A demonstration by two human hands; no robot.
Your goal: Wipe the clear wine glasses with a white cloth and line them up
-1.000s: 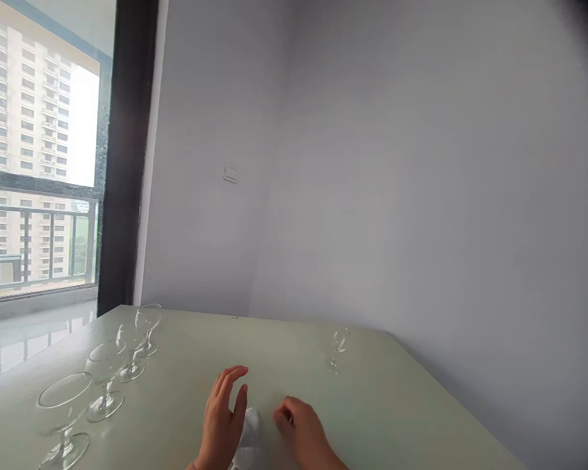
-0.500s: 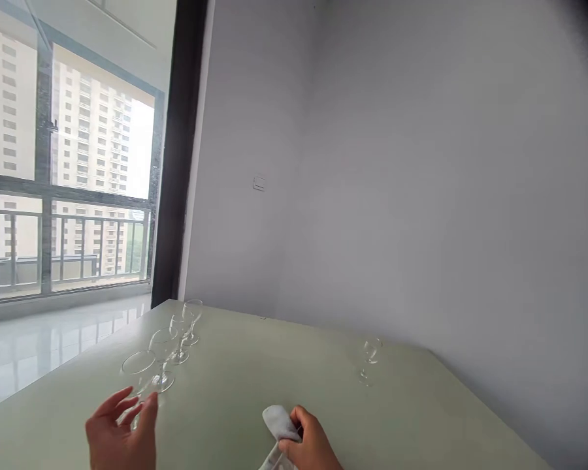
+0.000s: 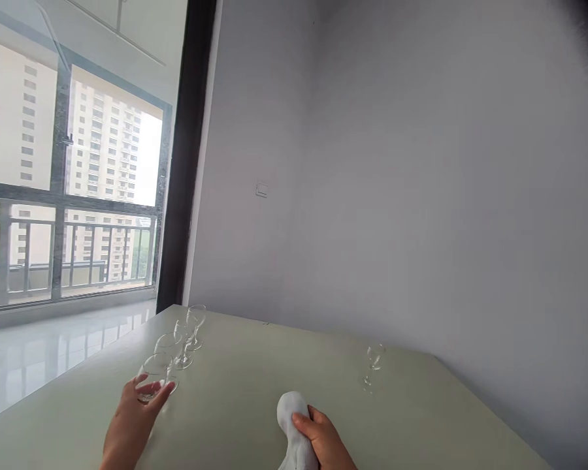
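At the lower left, my left hand [image 3: 131, 418] has its fingers and thumb wrapped round the bowl of the nearest clear wine glass [image 3: 157, 367]. The lower part of that glass is mostly hidden by the hand. More wine glasses stand upright behind it in a row, among them one just beyond [image 3: 168, 342] and the farthest one [image 3: 196, 317]. In my right hand [image 3: 323, 436], near the bottom middle, a bunched white cloth [image 3: 293, 408] is pinched between thumb and fingers, its rounded end pointing up.
Another wine glass [image 3: 374, 356] stands alone at the right, toward the back of the pale green table [image 3: 245, 365]. Grey walls [image 3: 396, 196] rise behind the table. A large window [image 3: 108, 163] and a glossy floor [image 3: 44, 352] lie at the left.
My left hand has moved forward from beside the nearest wine glass and closed round its bowl. My right hand has shifted slightly right, and the cloth now points more upright. The view has moved slightly.
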